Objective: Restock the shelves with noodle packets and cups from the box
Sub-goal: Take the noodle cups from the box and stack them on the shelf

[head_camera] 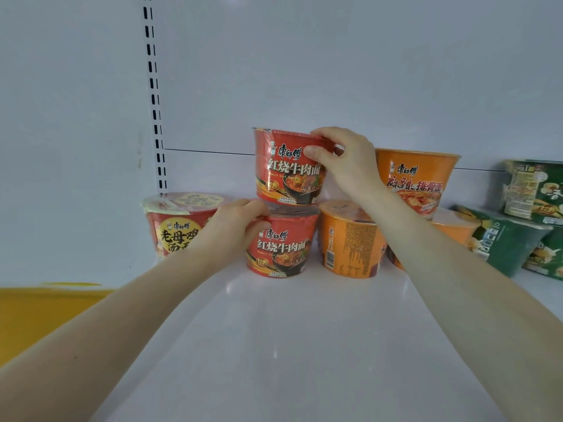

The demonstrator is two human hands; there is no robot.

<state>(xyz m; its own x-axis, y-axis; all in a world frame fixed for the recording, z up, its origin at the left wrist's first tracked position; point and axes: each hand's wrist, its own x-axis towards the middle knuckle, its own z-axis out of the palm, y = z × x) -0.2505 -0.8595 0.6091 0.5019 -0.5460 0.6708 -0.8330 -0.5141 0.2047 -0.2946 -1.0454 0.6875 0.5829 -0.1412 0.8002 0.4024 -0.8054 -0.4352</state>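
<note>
My right hand [341, 159] is clamped on the rim of the top red cup [288, 169], which sits stacked on the bottom red cup [281, 245] far back on the white shelf [274, 330]. My left hand [234, 231] grips the bottom cup's left rim, with orange cups [350, 239] just to the right.

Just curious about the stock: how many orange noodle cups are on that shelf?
3: one upper orange cup stacked at the back, one lower orange cup in front, another orange cup partly behind the right arm. More may be hidden.
</note>
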